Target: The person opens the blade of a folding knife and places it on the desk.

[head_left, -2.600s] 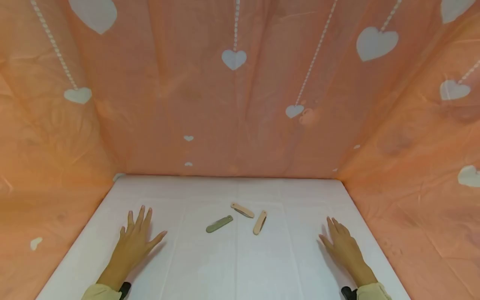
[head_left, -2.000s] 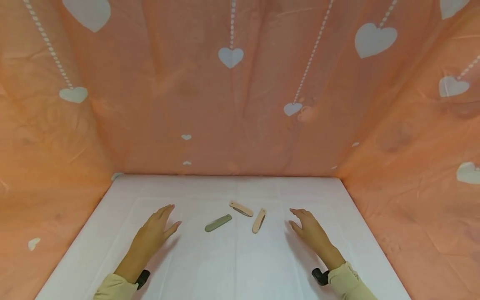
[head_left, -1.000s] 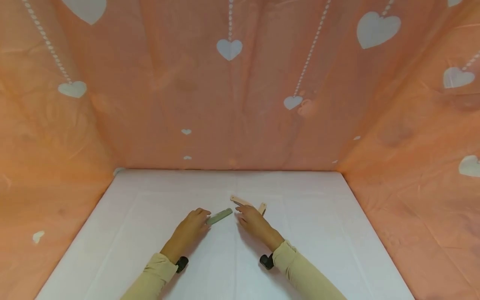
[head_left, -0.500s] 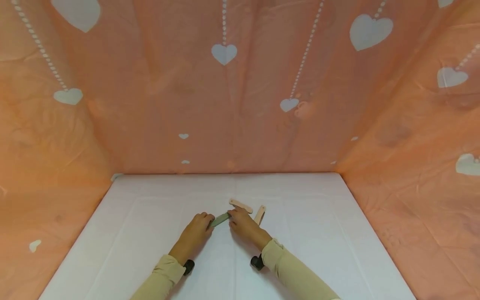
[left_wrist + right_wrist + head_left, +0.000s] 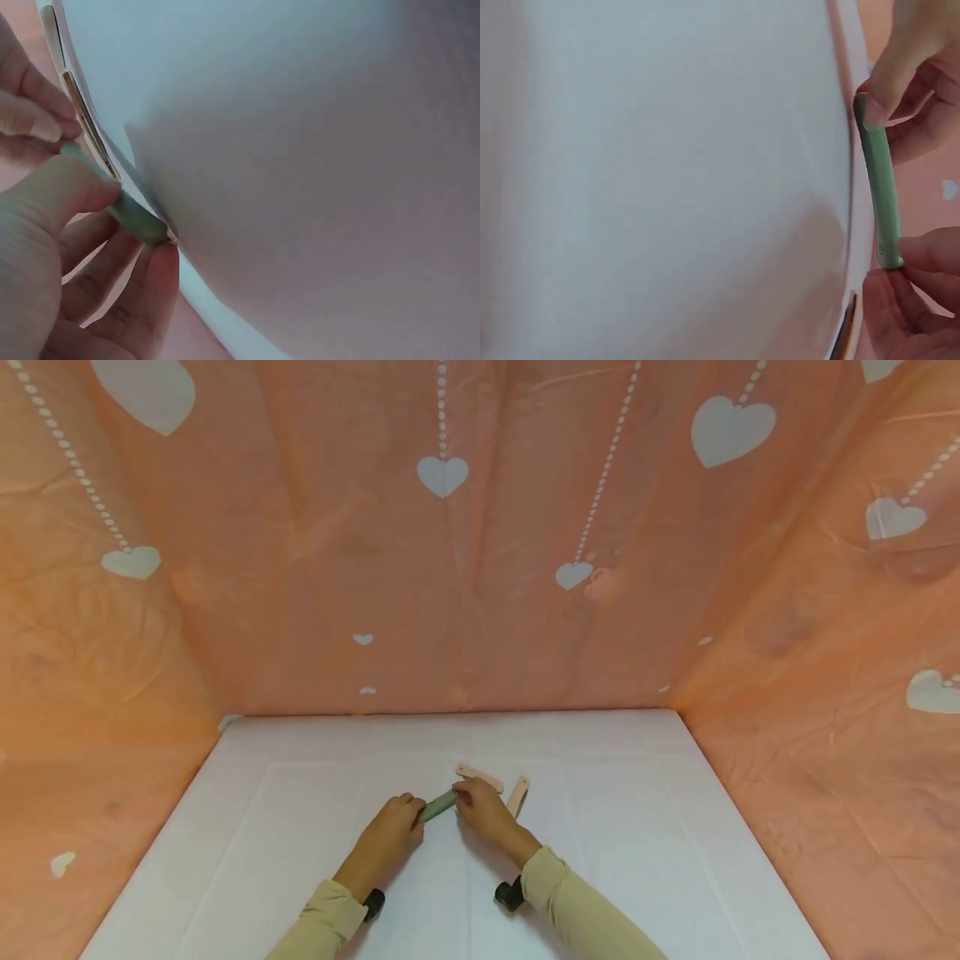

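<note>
A slim green folding knife (image 5: 438, 806) is held level between my two hands over the middle of the white table, its handle slanting up to the right. My left hand (image 5: 388, 839) pinches its near-left end between thumb and fingers. At the other end, the fingertips of my right hand (image 5: 487, 817) grip the tip with the small hole. The right wrist view shows the knife (image 5: 883, 184) spanning both hands, and the left wrist view shows the left thumb (image 5: 71, 184) on top of it. Whether a blade is out cannot be seen.
Two beige folding knives lie on the white table (image 5: 637, 860): one knife (image 5: 483, 777) just beyond my right hand, the other knife (image 5: 519, 795) to its right, partly covered by that hand. An orange curtain (image 5: 337, 552) with white hearts encloses the back and sides.
Both hands have come in from the table's sides to the middle. The left hand took hold of the green knife first, then the right hand its other end. The beige knives have stayed put.
</note>
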The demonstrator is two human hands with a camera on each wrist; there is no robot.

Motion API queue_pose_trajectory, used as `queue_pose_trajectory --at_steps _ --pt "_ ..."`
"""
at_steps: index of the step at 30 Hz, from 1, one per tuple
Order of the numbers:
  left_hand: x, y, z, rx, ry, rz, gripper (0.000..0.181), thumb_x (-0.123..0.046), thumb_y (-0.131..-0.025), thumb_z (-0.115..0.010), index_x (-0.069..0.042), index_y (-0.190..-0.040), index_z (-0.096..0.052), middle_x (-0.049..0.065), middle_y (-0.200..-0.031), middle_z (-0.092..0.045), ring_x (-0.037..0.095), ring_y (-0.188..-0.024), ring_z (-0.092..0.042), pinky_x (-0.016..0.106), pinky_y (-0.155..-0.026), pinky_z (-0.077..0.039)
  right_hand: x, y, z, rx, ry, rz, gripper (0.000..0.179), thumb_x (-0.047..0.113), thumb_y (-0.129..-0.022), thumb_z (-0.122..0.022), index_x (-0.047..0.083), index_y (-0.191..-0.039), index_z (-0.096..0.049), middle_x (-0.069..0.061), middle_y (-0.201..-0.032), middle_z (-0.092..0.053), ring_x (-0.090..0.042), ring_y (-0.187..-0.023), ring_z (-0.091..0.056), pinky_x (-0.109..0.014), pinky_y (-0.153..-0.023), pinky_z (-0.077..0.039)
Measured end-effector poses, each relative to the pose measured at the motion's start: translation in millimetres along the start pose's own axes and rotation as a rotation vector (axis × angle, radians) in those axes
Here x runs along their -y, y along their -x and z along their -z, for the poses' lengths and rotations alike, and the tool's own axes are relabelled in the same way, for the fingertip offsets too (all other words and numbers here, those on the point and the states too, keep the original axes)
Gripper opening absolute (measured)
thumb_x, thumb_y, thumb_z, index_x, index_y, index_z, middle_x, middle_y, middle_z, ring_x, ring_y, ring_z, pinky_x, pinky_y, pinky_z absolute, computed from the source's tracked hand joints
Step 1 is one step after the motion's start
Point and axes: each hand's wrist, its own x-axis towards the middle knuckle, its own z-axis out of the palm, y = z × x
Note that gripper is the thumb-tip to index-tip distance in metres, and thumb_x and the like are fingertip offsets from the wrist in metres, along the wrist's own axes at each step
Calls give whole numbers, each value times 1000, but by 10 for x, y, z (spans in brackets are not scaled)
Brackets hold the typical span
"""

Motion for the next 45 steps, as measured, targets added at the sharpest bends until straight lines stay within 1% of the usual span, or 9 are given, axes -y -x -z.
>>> queue_pose_trajectory --at_steps 4,6,12,18,22,25,29,35,45 --pt "-21 -2 50 -19 21 -9 18 -4 -82 -64 -1 -99 -64 1 -84 -57 16 -75 -54 33 -67 -49 34 -24 35 -79 -109 9 24 -5 -86 -60 -7 -110 -62 -16 -102 -61 -25 -93 -60 -28 -80 -50" --pt "-50 -18 98 -34 93 11 17 -4 -84 -65 -1 -101 -65 2 -85 -59 15 -76 -56 32 -67 -49 61 -38 76 -116 -194 -3 26 -3 -86 -62 -7 -111 -61 -16 -103 -61 -26 -91 -61 -28 -79 -51" --pt "-173 -131 248 -105 464 97 20 -2 -87 -64 -3 -107 -64 5 -95 -63 16 -83 -61 29 -68 -52 139 -107 244 -211 -472 -131 31 10 -88 -64 -3 -116 -59 -13 -105 -63 -25 -94 -61 -28 -80 -51" --pt "-355 -202 381 -189 813 131 23 -10 -86 -67 -5 -108 -65 8 -99 -67 22 -92 -64 28 -75 -53 444 -48 489 -155 -779 -161 25 3 -91 -59 -12 -110 -54 -26 -101 -59 -38 -96 -59 -31 -81 -51" --pt "-554 -221 585 -147 1034 125 27 -6 -88 -63 4 -113 -60 19 -105 -63 29 -97 -62 31 -77 -53 692 2 665 -172 -818 -152 20 0 -91 -57 -13 -106 -54 -25 -100 -58 -24 -89 -61 -32 -81 -52" --pt "-620 -232 636 -114 1145 129 28 -4 -89 -61 6 -115 -58 21 -107 -61 29 -97 -62 33 -79 -52 680 -7 671 -192 -841 -167 20 4 -89 -60 -10 -103 -55 -16 -95 -60 -17 -85 -61 -33 -80 -52" --pt "-615 -226 580 -101 1201 136 28 -9 -89 -62 2 -115 -59 19 -105 -61 24 -94 -63 33 -80 -52 648 -2 681 -177 -873 -187 20 7 -88 -63 -8 -100 -57 -7 -88 -61 -15 -82 -62 -34 -79 -52" --pt "-668 -189 590 -72 1225 158 31 -12 -89 -62 3 -115 -58 21 -105 -60 25 -95 -63 33 -81 -52 806 92 827 -139 -840 -225 17 6 -90 -60 -9 -96 -58 -4 -82 -62 -13 -78 -62 -33 -79 -52" --pt "-680 -201 568 -97 1126 155 27 -13 -88 -65 -2 -112 -61 14 -105 -62 23 -94 -64 30 -78 -53 769 121 860 -138 -811 -207 15 3 -92 -56 -12 -95 -55 -9 -85 -60 -18 -80 -62 -36 -81 -52"
